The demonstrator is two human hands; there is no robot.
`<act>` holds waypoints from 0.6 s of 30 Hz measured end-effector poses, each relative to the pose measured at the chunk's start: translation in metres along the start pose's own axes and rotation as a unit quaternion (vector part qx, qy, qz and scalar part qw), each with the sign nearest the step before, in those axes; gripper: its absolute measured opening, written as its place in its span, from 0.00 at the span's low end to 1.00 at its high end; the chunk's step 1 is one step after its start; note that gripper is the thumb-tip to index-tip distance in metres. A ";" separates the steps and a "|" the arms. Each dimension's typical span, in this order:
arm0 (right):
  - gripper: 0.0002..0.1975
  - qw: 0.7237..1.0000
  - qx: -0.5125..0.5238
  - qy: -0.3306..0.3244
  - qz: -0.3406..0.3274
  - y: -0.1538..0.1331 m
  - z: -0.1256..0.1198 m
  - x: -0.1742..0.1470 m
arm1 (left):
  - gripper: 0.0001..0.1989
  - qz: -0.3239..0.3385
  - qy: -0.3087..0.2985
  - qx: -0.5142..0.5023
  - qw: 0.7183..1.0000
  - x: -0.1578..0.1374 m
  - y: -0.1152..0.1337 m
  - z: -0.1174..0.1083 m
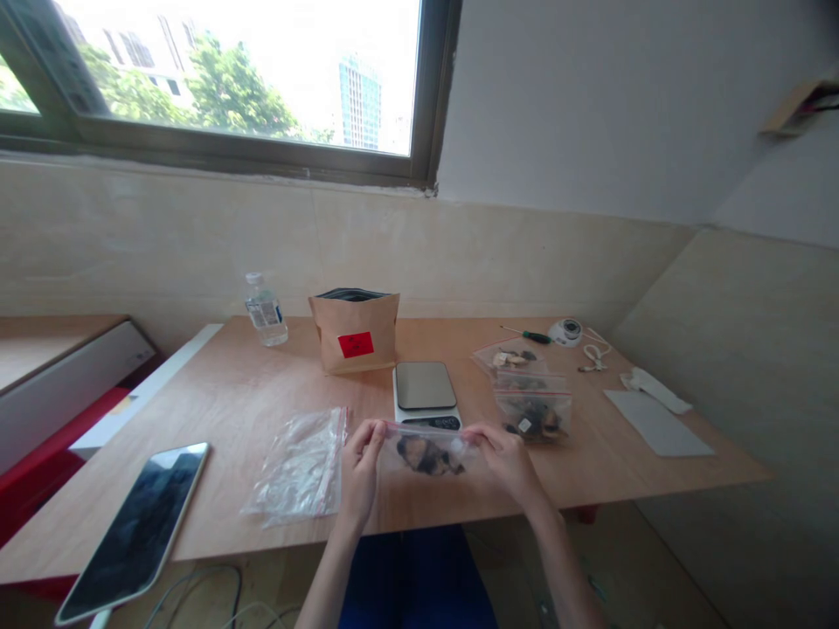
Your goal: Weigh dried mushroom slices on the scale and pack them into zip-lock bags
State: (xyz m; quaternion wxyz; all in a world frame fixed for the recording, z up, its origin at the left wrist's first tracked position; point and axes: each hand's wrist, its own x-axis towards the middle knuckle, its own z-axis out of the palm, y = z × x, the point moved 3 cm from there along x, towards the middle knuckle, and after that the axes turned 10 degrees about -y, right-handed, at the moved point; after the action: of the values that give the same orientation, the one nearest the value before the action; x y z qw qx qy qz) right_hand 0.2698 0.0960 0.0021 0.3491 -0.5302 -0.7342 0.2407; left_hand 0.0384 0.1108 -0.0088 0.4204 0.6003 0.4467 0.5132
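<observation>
Both hands hold a clear zip bag (429, 459) by its upper corners, stretched between them in front of the scale. Dark and tan dried pieces lie inside it. My left hand (360, 463) pinches the left end of the zip edge, and my right hand (502, 454) grips the right end. Just beyond the bag stands a white digital scale (426, 386) with a bare metal plate; the held bag partly covers its display. A stack of flat clear zip bags (298, 467) lies left of my left hand. Filled zip bags (534, 415) sit beyond my right hand.
A brown paper pouch (357, 332) with a red label stands open behind the scale. A water bottle (266, 310) is at the back left, a tablet (137, 533) at the front left. A screwdriver (528, 335), white camera (565, 331) and white sheet (657, 424) lie right.
</observation>
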 end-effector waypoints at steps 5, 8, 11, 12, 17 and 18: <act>0.12 0.997 -0.037 -0.009 0.060 0.016 -0.054 -0.010 | 0.16 -0.006 -0.120 0.013 0.993 0.002 -0.003 0.016; 0.14 0.992 -0.069 -0.043 0.098 0.043 -0.091 -0.017 | 0.17 -0.021 -0.141 0.013 0.990 0.002 -0.008 0.018; 0.16 0.976 -0.162 -0.017 0.144 0.072 -0.119 -0.022 | 0.18 -0.022 -0.129 0.027 0.991 0.001 -0.011 0.015; 0.17 0.964 -0.213 0.023 0.159 0.078 -0.124 -0.024 | 0.18 -0.019 -0.121 0.034 0.992 0.003 -0.012 0.012; 0.30 0.861 -0.371 0.275 0.212 0.077 -0.095 -0.043 | 0.16 0.035 0.019 0.149 0.988 0.028 -0.003 -0.028; 0.32 0.859 -0.364 0.291 0.213 0.075 -0.079 -0.047 | 0.16 0.046 0.088 0.181 0.979 0.038 0.004 -0.043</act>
State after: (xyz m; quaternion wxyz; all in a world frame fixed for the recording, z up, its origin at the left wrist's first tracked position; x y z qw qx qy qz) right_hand 0.3857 0.0746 -0.0137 0.2688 -0.8088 -0.5038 -0.1406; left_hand -0.0012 0.1482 0.0096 0.2401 0.6388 0.5391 0.4937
